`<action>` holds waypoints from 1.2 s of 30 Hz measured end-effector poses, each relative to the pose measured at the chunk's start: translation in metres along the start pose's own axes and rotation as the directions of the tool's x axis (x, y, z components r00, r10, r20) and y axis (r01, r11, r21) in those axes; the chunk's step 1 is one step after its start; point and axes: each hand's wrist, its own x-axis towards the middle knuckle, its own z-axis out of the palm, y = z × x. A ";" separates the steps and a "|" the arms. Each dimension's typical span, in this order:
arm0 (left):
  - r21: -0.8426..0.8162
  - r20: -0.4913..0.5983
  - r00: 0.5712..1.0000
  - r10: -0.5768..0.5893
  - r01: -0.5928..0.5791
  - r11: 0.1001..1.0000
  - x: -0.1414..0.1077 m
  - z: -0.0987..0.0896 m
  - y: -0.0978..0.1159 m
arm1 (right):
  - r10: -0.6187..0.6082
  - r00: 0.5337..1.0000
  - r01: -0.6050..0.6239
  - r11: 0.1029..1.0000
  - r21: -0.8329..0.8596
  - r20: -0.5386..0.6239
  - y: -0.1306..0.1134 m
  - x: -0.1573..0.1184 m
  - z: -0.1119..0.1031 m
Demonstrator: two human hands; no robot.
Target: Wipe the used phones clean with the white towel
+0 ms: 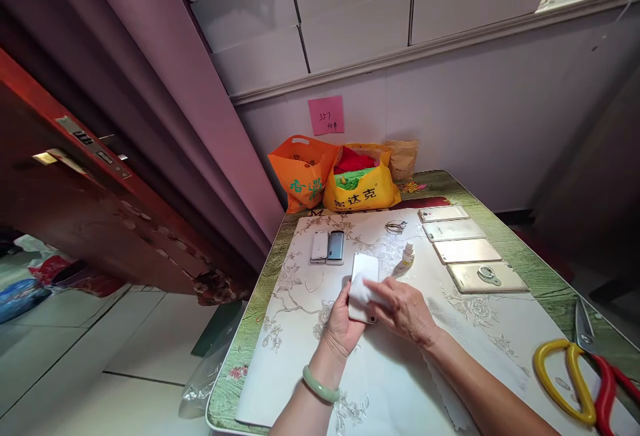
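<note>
My left hand point(345, 321) is wrapped round the lower left side of a white smartphone point(364, 269), which lies tilted over the table mat. Over the phone's face reaches my right hand point(403, 306), index finger stretched out and touching or just above the surface; I see nothing held in it, though the underside of the fingers is hidden. Behind the phone, a small white dropper bottle point(408, 254) stands upright. To the left lie a small white phone point(319, 247) and a dark-screened phone point(336, 246), side by side.
Several phones lie in a row at the right, including a gold phone point(465, 277) with a ring holder. Scissors point(570, 376) rest at the right edge. Glasses point(396, 227) lie farther back. An orange bag point(305, 173) and a yellow bag point(363, 189) stand against the wall.
</note>
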 end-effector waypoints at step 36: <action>0.050 -0.021 0.998 -0.064 0.065 0.997 -0.005 0.004 0.002 | 0.273 0.940 -0.223 0.945 0.238 -0.206 0.004 -0.003 0.003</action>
